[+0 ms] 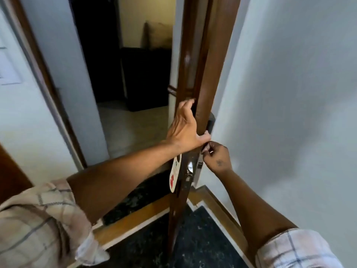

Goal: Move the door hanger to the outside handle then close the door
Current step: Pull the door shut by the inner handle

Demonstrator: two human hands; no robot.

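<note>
Here, both hands at the free edge of the open door [207, 78], hanger on one side.

L hand [184, 130] is wrapped round the door's edge, fingers curled over the far side & thumb pressed on the near face, gripping the door. R hand [217, 158] is just below it on the wall side, fingertips pinched shut on a small dark part by the lock area; can't tell exactly what it is. The door hanger [175, 174], white w/ red marks, hangs on the door's left face right under the L wrist, beside the shiny metal latch plate [190, 168] on the edge. Door is seen edge-on, w/ the doorway open to its left & the white wall [289, 93] to its right. Both forearms bare, checked sleeves rolled up.
</note>
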